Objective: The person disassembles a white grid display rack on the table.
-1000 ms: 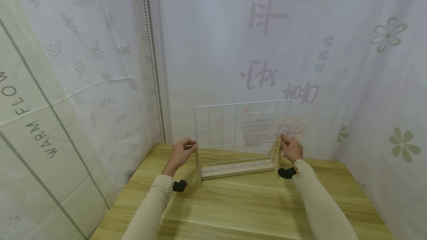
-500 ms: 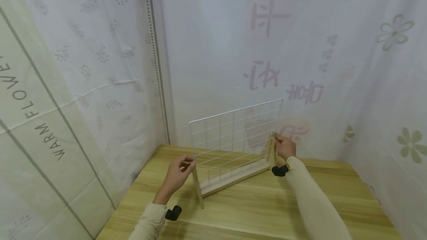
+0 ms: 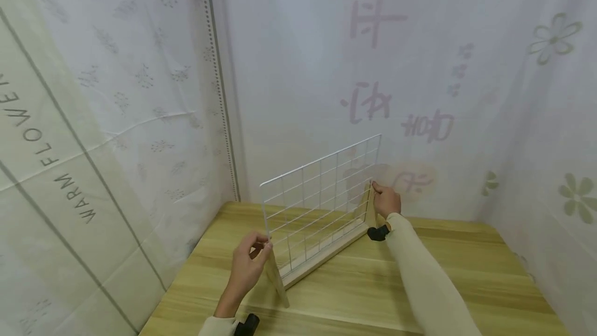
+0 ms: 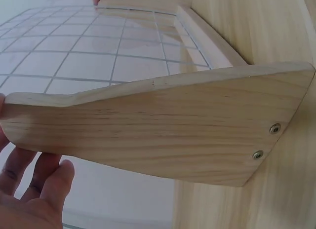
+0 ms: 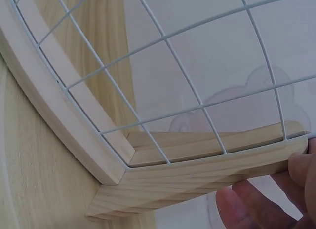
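A white wire grid panel [image 3: 322, 196] stands upright in a wooden stand, its lower edge in a slot along the base bar [image 3: 326, 258]. The rack sits at an angle on the table, left end nearer to me. My left hand [image 3: 247, 263] pinches the top of the left wooden side piece [image 4: 158, 125], which shows two metal screws near its foot in the left wrist view. At the far end, my right hand [image 3: 388, 201] grips the top of the right side piece [image 5: 197, 174], thumb on its inner side. The grid's side wires run into grooves in the side pieces.
The wood-grain table [image 3: 420, 274] reaches back to a pale printed curtain [image 3: 289, 66]. Another curtain [image 3: 116, 144] with lettering hangs close on the left, and a flowered one [image 3: 536, 118] on the right. Black wrist devices [image 3: 379, 233] sit below both hands.
Both hands have turned the rack on the table: its left end has come nearer to me, while its right end has shifted left. Both grips stay at the side pieces.
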Demonstrator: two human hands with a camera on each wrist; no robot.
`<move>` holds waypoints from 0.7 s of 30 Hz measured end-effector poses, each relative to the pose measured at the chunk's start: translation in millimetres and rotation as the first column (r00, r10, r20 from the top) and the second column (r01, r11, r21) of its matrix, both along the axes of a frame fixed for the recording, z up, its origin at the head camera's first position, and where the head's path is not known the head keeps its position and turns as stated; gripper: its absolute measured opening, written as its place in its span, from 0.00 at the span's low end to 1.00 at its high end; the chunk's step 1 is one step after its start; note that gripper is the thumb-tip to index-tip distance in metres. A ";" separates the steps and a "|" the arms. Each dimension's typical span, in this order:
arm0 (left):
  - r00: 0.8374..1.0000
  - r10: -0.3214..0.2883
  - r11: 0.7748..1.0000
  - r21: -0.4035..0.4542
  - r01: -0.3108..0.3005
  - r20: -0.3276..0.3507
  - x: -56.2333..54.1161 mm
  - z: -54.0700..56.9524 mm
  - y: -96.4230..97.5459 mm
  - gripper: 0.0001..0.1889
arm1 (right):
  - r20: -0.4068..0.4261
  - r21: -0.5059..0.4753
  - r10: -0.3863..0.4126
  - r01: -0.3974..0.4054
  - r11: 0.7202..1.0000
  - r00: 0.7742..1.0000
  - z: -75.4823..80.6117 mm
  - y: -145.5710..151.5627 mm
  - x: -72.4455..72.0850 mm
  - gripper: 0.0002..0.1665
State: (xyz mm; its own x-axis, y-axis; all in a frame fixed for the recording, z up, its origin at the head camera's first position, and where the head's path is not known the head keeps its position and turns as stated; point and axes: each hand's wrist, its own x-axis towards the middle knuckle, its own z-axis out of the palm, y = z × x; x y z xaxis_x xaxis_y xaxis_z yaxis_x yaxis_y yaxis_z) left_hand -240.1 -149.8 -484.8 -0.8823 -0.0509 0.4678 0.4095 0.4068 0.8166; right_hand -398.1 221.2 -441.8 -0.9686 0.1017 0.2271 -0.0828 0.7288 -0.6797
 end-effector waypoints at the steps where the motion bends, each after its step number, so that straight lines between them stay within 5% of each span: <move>1: 1.000 0.005 1.000 0.005 -0.005 -0.005 0.5 -0.6 1.8 0.05 | 0.004 -0.001 -0.006 0.006 1.000 1.000 -0.7 -0.5 -1.2 0.25; 9: 0.997 0.062 0.995 0.076 -0.059 -0.048 9.7 -9.5 11.5 0.05 | 0.016 0.015 0.059 -0.060 0.998 0.998 -5.0 -5.1 -8.2 0.27; 15: 0.995 0.069 0.996 0.064 -0.064 -0.075 12.3 -13.1 17.9 0.04 | 0.078 -0.104 0.195 -0.187 0.977 0.978 -13.6 -0.3 4.7 0.35; 21: 0.992 0.114 0.988 0.109 -0.108 -0.048 16.2 -13.8 20.3 0.05 | 0.086 -0.282 0.091 -0.063 0.957 0.992 -36.5 -17.3 29.7 0.35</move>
